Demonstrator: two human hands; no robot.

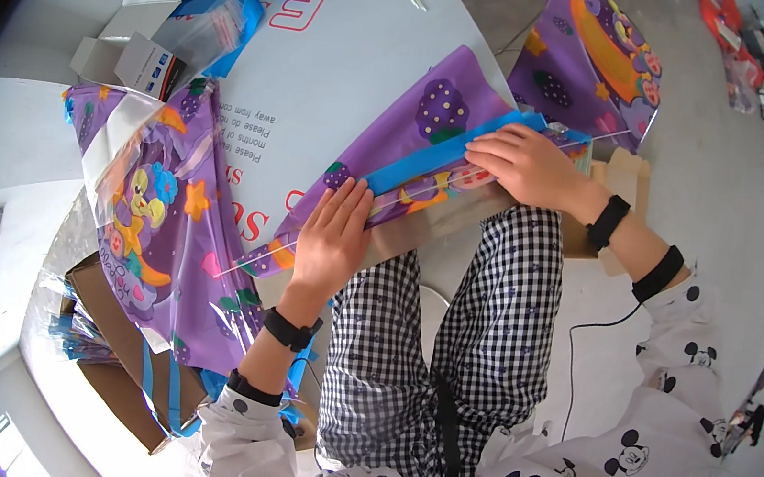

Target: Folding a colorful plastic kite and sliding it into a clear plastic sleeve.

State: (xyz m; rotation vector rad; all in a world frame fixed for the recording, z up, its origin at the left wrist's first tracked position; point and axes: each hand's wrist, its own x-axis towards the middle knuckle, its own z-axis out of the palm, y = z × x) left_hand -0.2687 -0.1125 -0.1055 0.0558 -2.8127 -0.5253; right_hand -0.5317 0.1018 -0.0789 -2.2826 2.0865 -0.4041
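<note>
A white surface [346, 70] carries purple kites — one kite [413, 146] lies under both hands. The left hand [331, 242] presses flat, fingers together; the right hand [531, 167] curls its fingers on the blue strip [451, 156] between them.

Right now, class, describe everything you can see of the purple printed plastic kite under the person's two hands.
The purple printed plastic kite is thin glossy film with cartoon fruit and stars, a blue strip along one edge and a thin white rod crossing it. It lies slanted on the white table, overhanging the person's lap. The left hand presses its lower part flat; the right hand presses the strip.
</note>
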